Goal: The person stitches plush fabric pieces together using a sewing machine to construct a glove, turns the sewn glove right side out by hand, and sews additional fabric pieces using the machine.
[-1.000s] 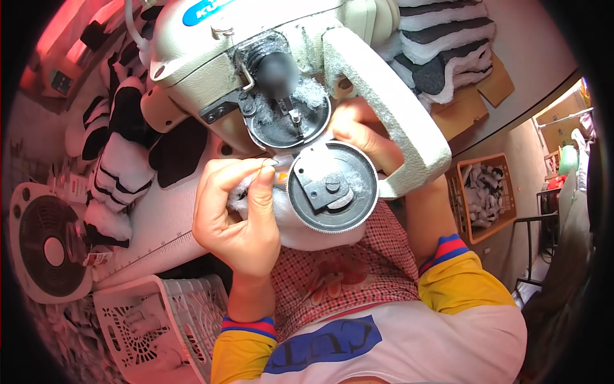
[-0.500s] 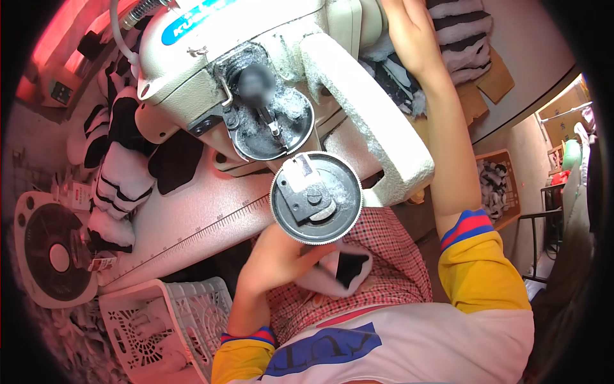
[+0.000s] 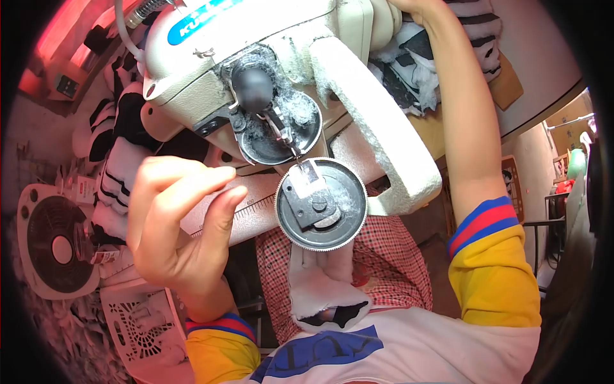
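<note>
My left hand [image 3: 182,221] is raised left of the lower toothed disc [image 3: 348,217], its fingers bent and the thumb and index tips slightly apart, with nothing visible between them. At the top edge, my right hand [image 3: 416,6] is beside the rounded end of the white machine [image 3: 358,32]; its fingers are mostly cut off. Lint clings to the upper disc [image 3: 307,121], which almost meets the lower one. Below the discs, a pale plush piece [image 3: 326,291] with a dark opening hangs over the checked cloth on my lap [image 3: 396,275].
Black-and-white plush pieces [image 3: 118,176] are piled at the left, beside a round fan [image 3: 61,249]. A white plastic basket [image 3: 144,329] stands below. More striped pieces [image 3: 416,57] lie behind the machine, near cardboard [image 3: 508,83]. A ruler scale [image 3: 252,208] runs along the machine's table.
My left hand has come up and left from below the lower disc, away from the plush piece. My right hand has shifted up, partly out of view. The plush piece now hangs lower.
</note>
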A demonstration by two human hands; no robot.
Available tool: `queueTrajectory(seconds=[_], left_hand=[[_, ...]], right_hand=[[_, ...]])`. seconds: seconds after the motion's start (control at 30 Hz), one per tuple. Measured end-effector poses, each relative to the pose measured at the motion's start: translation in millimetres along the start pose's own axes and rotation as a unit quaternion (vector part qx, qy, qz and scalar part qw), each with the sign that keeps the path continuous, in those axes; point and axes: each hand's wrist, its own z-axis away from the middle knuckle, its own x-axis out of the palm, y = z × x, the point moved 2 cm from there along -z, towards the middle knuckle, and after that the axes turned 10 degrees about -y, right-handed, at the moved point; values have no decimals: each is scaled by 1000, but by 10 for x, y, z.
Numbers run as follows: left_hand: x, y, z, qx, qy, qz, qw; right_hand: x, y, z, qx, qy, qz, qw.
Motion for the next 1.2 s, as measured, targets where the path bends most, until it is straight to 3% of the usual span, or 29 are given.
queueTrajectory(seconds=[0.03, 0.07, 0.1, 0.13, 0.17, 0.23, 0.37, 0.5, 0.77, 1.07, 1.2], left_hand=[[2, -13, -58, -1, 1, -1, 1000], [7, -2, -119, 54, -11, -31, 998], [13, 10, -173, 108, -24, -61, 992], [13, 11, -222, 108, -23, -61, 992], [30, 15, -271, 106, -56, -66, 991], [76, -39, -335, 118, -106, -70, 985], [103, -89, -383, 97, -140, -21, 985], [92, -93, -402, 87, -154, 9, 984], [73, -84, -421, 178, -144, -63, 971], [57, -66, -442, 178, -149, -22, 973], [43, -19, -422, 131, -150, -28, 980]], right_hand=[[79, -163, 57, 111, -88, -118, 983], [27, -94, 41, 111, -89, -118, 983], [29, -140, 51, -2, -173, -121, 977], [42, -187, 70, -115, -254, -121, 953], [60, -174, 59, -115, -255, -121, 953], [69, -125, 23, 82, -66, -77, 991], [34, -40, -23, 39, -71, -38, 996], [51, 8, -60, 52, -74, -102, 991], [68, -68, 23, 64, -46, -62, 995], [64, 105, -38, 14, -66, -78, 995], [133, 87, 66, -24, 16, -96, 995]])
